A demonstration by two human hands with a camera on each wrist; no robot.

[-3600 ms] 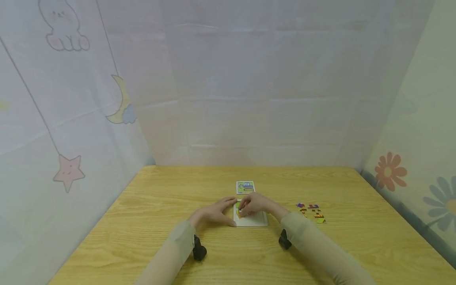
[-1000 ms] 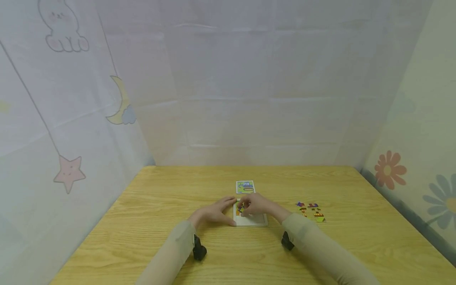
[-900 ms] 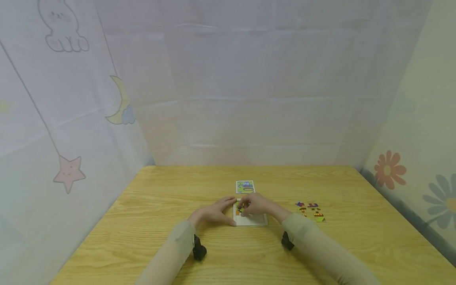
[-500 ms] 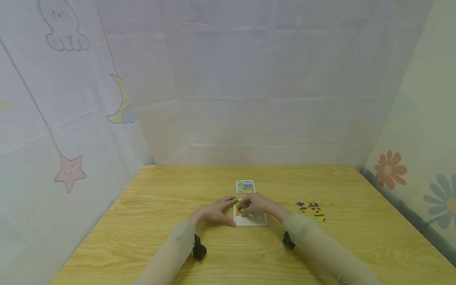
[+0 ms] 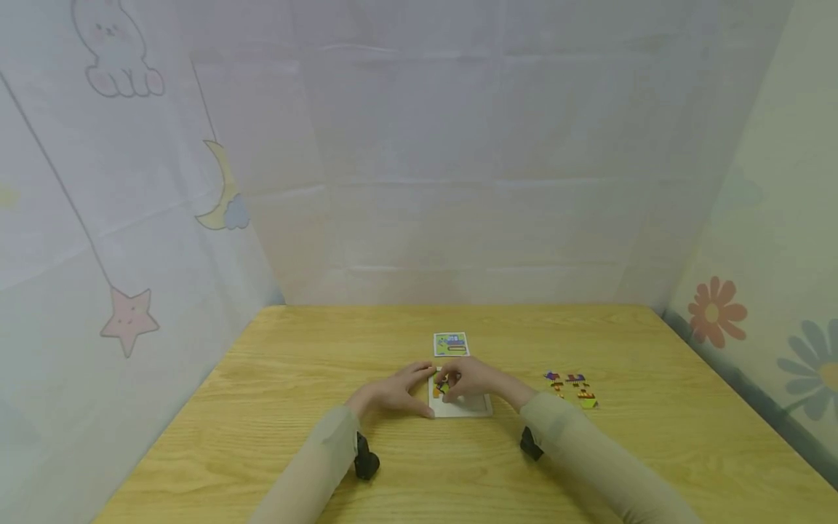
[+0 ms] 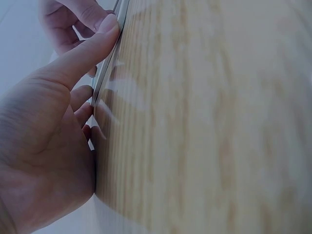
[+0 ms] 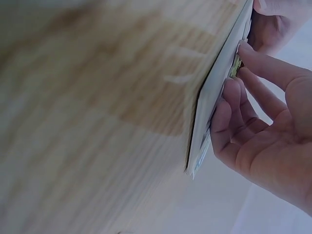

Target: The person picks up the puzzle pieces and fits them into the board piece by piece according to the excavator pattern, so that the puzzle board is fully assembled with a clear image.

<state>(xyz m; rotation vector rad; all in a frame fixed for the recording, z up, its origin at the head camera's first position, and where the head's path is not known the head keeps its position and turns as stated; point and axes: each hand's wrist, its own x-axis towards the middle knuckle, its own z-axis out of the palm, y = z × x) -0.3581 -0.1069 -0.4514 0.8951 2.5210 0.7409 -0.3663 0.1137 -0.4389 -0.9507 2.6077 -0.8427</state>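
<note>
A white puzzle board (image 5: 466, 410) lies flat on the table, with several colored pieces in its upper left part. My left hand (image 5: 393, 391) rests along the board's left edge, thumb at the near corner and fingers extended toward the far corner. Over the board, my right hand (image 5: 473, 377) pinches a puzzle piece between thumb and index finger, down at the board's surface. In the right wrist view, a yellow-green piece (image 7: 236, 66) shows beside those fingertips, and the other fingers curl near the board's edge. The hand hides much of the pieces.
Just beyond the board lies a square picture card (image 5: 452, 344) showing a blue-purple vehicle on green. Several loose puzzle pieces (image 5: 577, 379) are spread on the wooden table (image 5: 314, 342) to the right. Fabric walls with printed drawings enclose the table's back and sides.
Compared with the earliest frame, my right fingers have shifted slightly and darker pieces show beneath them. Over the last second the right fingertips move only slightly on the board. My left hand stays put.
</note>
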